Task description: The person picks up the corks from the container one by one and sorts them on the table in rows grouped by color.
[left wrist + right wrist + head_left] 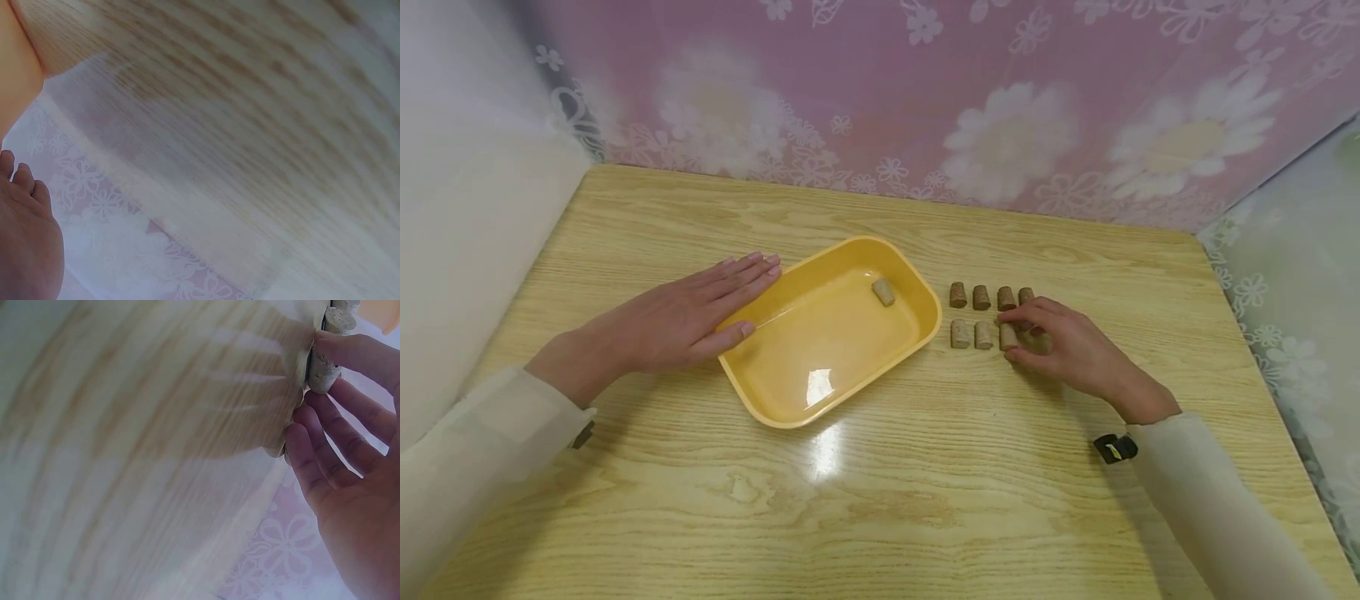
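Note:
My right hand (1060,346) pinches a pale cork stopper (1008,337) between thumb and fingertips, at the right of the front row on the table. In the right wrist view this cork (324,376) shows between the thumb and the fingers. Two more pale corks (960,334) stand to its left. Behind them runs a row of several darker brown corks (981,298), the rightmost partly covered by the hand. My left hand (700,308) lies with straight fingers along the left rim of a yellow tray (805,333). One pale cork (883,292) lies inside the tray near its far right corner.
The wood-grain table (910,508) runs up to a pink flowered backdrop (865,100) at the back. Pale side panels stand at the left and right. The tray sits at an angle just left of the cork rows.

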`<action>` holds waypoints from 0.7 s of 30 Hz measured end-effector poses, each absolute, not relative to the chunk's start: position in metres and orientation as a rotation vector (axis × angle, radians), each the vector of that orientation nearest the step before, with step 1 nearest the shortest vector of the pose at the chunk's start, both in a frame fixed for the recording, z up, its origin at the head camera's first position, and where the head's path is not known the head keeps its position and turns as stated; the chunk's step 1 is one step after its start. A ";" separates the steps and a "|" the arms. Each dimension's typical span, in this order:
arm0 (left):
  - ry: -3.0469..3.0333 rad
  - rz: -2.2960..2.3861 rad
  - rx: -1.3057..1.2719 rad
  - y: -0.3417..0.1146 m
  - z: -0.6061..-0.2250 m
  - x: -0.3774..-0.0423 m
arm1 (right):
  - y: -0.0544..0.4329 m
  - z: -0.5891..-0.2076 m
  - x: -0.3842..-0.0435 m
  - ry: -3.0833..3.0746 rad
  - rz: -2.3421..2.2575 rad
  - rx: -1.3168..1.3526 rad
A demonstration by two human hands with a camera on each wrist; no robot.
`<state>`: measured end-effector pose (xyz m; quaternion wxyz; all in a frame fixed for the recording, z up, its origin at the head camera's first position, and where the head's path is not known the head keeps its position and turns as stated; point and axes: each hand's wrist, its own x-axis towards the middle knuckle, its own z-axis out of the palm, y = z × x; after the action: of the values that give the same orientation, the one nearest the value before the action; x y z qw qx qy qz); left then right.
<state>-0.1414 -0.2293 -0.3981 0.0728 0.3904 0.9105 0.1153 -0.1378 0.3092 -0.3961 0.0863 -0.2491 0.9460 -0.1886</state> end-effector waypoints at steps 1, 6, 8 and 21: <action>2.736 0.346 1.173 -0.229 -0.398 -0.141 | 0.309 -0.396 -0.138 2.819 -0.565 -0.744; 2.737 0.350 1.184 -0.229 -0.398 -0.142 | 0.309 -0.393 -0.137 2.821 -0.592 -0.760; 2.734 0.351 1.185 -0.229 -0.398 -0.142 | 0.309 -0.391 -0.136 2.819 -0.608 -0.769; 2.727 0.360 1.171 -0.229 -0.398 -0.141 | 0.299 -0.371 -0.144 2.820 -0.709 -0.831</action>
<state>-0.1412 -0.2293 -0.3975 0.0759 0.3904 0.9096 0.1201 -0.1437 0.2995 -0.3714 0.0588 -0.2744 0.9308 -0.2342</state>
